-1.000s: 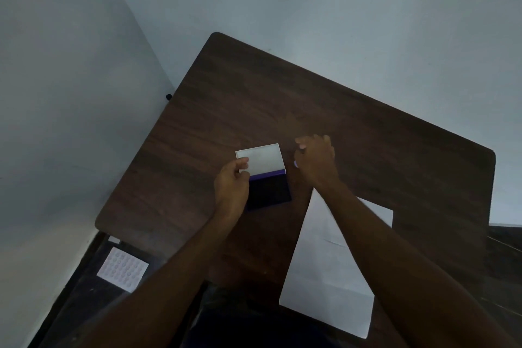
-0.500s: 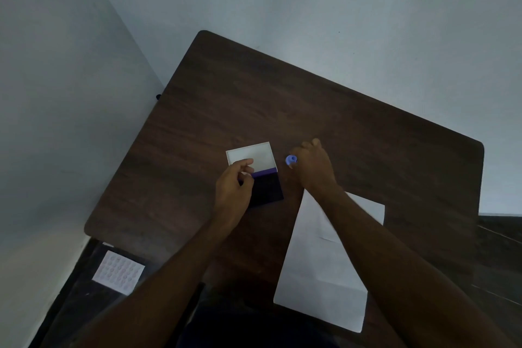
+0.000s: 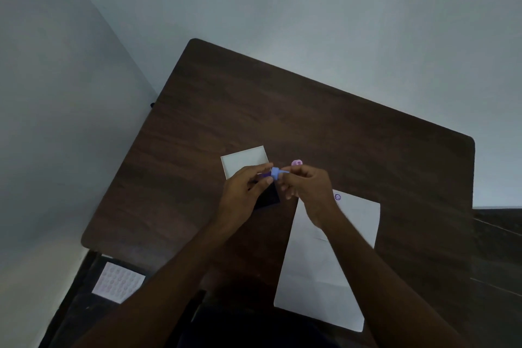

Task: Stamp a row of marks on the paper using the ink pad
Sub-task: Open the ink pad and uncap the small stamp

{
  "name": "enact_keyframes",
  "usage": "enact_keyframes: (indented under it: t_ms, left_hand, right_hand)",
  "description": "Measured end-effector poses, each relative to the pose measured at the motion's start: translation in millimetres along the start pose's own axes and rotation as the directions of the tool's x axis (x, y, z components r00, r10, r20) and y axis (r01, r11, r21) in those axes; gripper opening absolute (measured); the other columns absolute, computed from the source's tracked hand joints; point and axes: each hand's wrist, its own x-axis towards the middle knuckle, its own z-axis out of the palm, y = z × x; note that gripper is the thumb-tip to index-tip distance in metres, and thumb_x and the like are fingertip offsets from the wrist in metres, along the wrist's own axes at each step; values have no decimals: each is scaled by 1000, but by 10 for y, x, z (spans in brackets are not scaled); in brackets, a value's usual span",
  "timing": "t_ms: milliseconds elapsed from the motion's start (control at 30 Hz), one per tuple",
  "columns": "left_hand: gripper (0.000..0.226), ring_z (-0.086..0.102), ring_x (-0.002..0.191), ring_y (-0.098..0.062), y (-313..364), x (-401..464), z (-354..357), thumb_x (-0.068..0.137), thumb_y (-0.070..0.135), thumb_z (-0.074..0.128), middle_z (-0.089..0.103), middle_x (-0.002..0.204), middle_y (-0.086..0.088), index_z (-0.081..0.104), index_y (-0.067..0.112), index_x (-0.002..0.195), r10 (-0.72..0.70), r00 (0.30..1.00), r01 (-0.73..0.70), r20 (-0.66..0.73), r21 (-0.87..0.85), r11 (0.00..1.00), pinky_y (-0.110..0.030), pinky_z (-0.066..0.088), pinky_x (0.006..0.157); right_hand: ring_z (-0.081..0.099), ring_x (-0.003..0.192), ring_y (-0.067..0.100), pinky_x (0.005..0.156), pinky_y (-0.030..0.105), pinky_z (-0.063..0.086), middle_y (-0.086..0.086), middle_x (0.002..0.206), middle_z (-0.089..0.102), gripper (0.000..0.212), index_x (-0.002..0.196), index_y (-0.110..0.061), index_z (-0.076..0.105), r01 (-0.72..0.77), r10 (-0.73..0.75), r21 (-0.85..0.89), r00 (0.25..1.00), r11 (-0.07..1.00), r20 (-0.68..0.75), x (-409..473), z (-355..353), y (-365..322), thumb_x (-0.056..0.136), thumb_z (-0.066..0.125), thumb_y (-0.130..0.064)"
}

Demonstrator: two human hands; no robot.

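**deskguy:** While both hands meet right above the ink pad (image 3: pixel 268 196), what's each one doing?

**inkfan:** Right hand (image 3: pixel 308 186) pinches a little blue stamp (image 3: pixel 275 173) by its stem, left hand (image 3: pixel 245 192) has fingertips curled onto the stamp's other end. Ink pad's open on the table (image 3: pixel 310 121): white lid (image 3: pixel 244 159) flipped up on its far side, dark pad in the tray, mostly under the left hand.

**deskguy:** And the paper?

**inkfan:** Paper (image 3: pixel 319 277) lies just right of the ink pad, one purple mark (image 3: pixel 337 197) near its far edge. A pink stamp (image 3: pixel 297 163) sits beyond the pad's right corner.
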Motion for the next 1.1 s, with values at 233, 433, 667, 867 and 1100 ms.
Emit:
enact_keyframes:
  t_ms: [233, 433, 667, 867, 1100]
  left_hand:
    - [25, 66, 95, -5, 92, -11, -39, 85, 23, 69, 70, 101, 11, 68, 22, 109, 11, 999, -5, 41, -127, 992, -20, 53, 85]
    - [38, 67, 96, -6, 181, -16, -72, 81, 17, 74, 71, 105, 5, 66, 16, 118, 69, 994, -57, 80, -148, 987, -17, 51, 89]
    - [31, 69, 92, -10, 169, -19, -69, 77, 17, 77, 73, 101, 2, 72, 17, 108, 79, 997, -76, 15, -138, 987, -21, 54, 86]
    - [31, 68, 96, -12, 186, -43, -62, 79, 17, 76, 73, 106, -2, 72, 14, 110, 86, 996, -86, -5, -118, 989, -27, 54, 90]
    - [32, 65, 96, -12, 163, -54, -29, 80, 21, 74, 72, 107, -2, 72, 12, 111, 132, 990, -133, -48, -37, 990, -20, 51, 90]
  right_hand:
    - [68, 61, 21, 54, 27, 57, 11, 74, 73, 16, 96, -3, 71, 60, -87, 183, 986, 981, 144, -92, -117, 54, 80, 70, -8]
    - [67, 60, 16, 56, 21, 55, 3, 72, 74, 19, 99, -2, 70, 108, -130, 166, 983, 980, 127, -144, -137, 85, 83, 67, -11]
    - [67, 62, 18, 59, 23, 56, 15, 80, 72, 23, 104, 2, 69, 168, -184, 133, 976, 977, 118, -161, -113, 100, 84, 66, -10]
    - [67, 60, 14, 58, 20, 56, 11, 79, 72, 24, 105, 4, 68, 175, -189, 126, 975, 976, 114, -157, -113, 98, 85, 65, -8]
    - [69, 64, 19, 61, 24, 57, 13, 81, 73, 22, 104, 0, 69, 176, -192, 162, 977, 971, 94, -159, -107, 118, 84, 66, -9]
